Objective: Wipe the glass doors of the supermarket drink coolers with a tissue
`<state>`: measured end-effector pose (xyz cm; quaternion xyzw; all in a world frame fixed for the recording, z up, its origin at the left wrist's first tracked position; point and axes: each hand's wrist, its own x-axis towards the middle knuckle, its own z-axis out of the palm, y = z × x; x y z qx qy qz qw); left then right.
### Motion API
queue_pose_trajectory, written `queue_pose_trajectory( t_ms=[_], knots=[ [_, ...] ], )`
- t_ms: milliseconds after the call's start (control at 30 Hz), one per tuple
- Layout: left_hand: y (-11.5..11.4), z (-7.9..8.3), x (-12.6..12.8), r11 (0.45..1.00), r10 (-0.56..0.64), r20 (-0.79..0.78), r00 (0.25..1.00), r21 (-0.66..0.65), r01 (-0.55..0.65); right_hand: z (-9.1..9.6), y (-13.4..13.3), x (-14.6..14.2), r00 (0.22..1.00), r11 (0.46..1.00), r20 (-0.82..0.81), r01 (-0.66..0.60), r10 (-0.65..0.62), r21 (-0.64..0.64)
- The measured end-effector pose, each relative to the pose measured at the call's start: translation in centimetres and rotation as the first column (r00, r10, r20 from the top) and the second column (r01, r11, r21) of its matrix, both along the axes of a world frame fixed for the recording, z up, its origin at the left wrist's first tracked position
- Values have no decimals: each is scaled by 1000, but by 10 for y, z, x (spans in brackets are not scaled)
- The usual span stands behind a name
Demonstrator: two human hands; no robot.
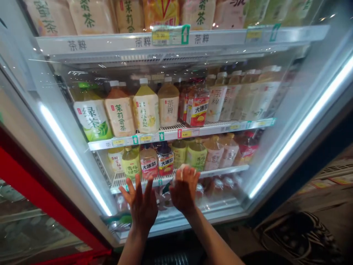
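Observation:
My left hand [142,208] is raised before the lower shelf of a lit drinks cooler, fingers spread, holding nothing. Beside it, my right hand [184,189] has its fingers close together and bent. Something whitish [182,168] shows at its fingertips, too blurred to name. Behind the hands on the lower shelf are a yellow-green drink bottle [131,162], a pink-labelled iced tea bottle [149,163] and a darker iced tea bottle [166,162]. Another green bottle [196,154] stands just above my right hand. Whether either hand touches the glass, I cannot tell.
Large tea bottles [120,114] and red iced tea cartons [197,106] line the middle shelf [171,133]. More bottles fill the top shelf [107,45]. Bright light strips [74,158] run down both sides. A red frame [41,195] borders the left; patterned black-and-white fabric [303,237] lies lower right.

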<state>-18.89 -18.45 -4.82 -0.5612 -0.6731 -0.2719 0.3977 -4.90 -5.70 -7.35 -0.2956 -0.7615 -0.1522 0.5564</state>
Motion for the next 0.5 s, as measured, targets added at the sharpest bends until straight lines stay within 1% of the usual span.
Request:
queue_pose_trajectory(
  t_ms=[33,67,100,167,233,267,300,333,433,467,500],
  knots=[
    [-2,-5,-2,1000,16,2,1000,-11,-16,-9,-8,-6,1000,1000,19,-22,22,21],
    [-5,-10,-5,1000,25,7,1000,-11,-25,-13,-15,-13,999,999,28,-37,36,28],
    [-7,-14,-7,1000,23,17,1000,3,-23,-12,-20,-19,998,999,31,-46,45,19],
    [-11,-18,-10,998,1,41,999,57,-3,2,-24,-31,998,998,31,-47,47,-30],
    [-15,-20,-13,995,-12,58,998,95,6,18,-25,-43,997,996,59,-45,49,-71],
    [-17,-20,-15,995,-4,63,998,98,-2,21,-27,-48,995,997,79,-48,53,-65],
    [-19,-20,-17,996,12,66,998,92,-18,18,-30,-51,994,998,97,-54,58,-40],
    [-21,-21,-20,996,28,69,997,79,-34,9,-35,-54,992,998,109,-63,64,-6],
    [-26,-28,-25,998,41,63,997,51,-44,-31,-51,-55,989,991,118,-100,89,92],
    [-27,-31,-26,998,30,61,998,57,-34,-42,-54,-54,988,988,119,-109,96,107],
    [-28,-34,-25,997,16,64,998,72,-21,-48,-53,-52,988,987,120,-115,101,115]
  ],
)
